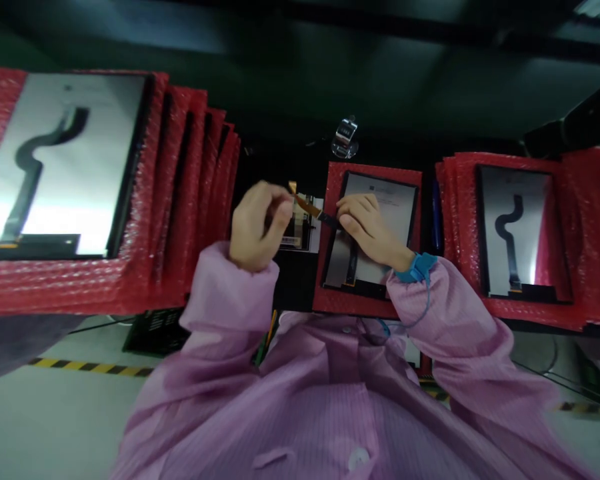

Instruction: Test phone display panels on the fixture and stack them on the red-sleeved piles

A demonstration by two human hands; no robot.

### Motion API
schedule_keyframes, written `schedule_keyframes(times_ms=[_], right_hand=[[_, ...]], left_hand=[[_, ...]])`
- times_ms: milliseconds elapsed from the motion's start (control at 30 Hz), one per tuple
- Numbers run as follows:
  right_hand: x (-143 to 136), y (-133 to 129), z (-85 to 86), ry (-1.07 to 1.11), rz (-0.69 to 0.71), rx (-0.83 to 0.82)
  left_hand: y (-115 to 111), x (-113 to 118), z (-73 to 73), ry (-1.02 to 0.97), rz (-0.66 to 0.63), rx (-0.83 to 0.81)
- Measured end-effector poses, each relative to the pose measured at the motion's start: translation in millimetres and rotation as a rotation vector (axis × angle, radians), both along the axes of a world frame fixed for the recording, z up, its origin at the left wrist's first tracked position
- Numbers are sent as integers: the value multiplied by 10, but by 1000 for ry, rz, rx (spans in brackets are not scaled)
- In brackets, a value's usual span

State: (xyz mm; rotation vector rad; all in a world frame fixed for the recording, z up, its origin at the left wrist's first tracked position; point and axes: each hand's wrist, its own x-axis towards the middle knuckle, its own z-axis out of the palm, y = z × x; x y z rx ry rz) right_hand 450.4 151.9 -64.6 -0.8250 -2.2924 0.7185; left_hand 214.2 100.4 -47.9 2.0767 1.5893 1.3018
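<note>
A tablet display panel (380, 261) lies back side up on red bubble wrap (336, 175) in front of me. My right hand (370, 230) rests over its upper left part, fingers closed on the black end of the panel's flat flex cable (329, 219). From there an orange-brown flex strip (307, 205) runs up toward my left hand (260, 225). That hand is curled, thumb and forefinger near the strip's golden tip (293, 187); whatever lies between the fingers is hidden. Below the strip sits a small circuit board (300, 227) with a white label.
Stacked panels in red bubble wrap stand at left, a display panel (75, 180) on top. More wrapped stacks lie at right under another panel (517, 230). A blue pen (436, 215) lies between. A shiny metal piece (345, 137) stands behind. A blue wrist strap (417, 267) trails a cord.
</note>
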Motion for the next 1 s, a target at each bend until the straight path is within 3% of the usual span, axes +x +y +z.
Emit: schedule_keyframes(times_ms=[167,333,567,767,867,1000], right_hand=[[-1,12,12,101,-112,31],[37,14,46,109,-189,29],[2,-78,202,134,-235,45],[38,-200,436,129,-334,55],[218,-421,466,69,-475,62],[516,-903,302,-11,-653,-53]], left_hand=[[-424,46,-299,493,25,-213],[-431,179,-307,764,86,-303],[-512,129,-145,849,82,-349],[-475,16,-166,766,69,-223],[-479,22,-198,662,93,-143],[-655,185,-200,529,85,-62]])
